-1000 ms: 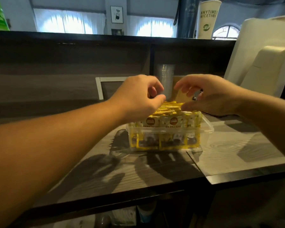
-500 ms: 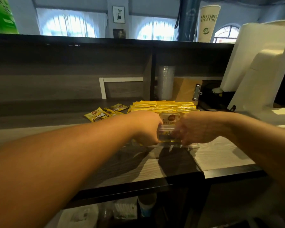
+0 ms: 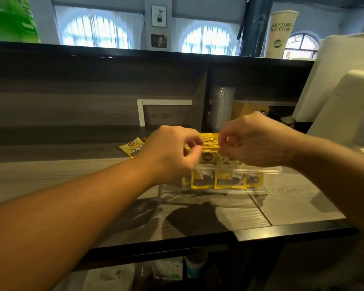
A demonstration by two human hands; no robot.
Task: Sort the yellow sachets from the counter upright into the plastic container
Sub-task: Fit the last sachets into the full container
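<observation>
A clear plastic container stands on the wooden counter, packed with yellow sachets standing upright. My left hand and my right hand hover over its top, fingers curled and pinching at the upper edges of the sachets in the front row. A loose yellow sachet lies flat on the counter behind and left of my left hand. My hands hide much of the container's top.
A stack of clear cups and a brown box stand behind the container in the shelf recess. A large white machine fills the right side. The dark counter edge runs close in front.
Both hands have risen from the container's front wall to the tops of the sachets. The container sits a little nearer and to the right in view.
</observation>
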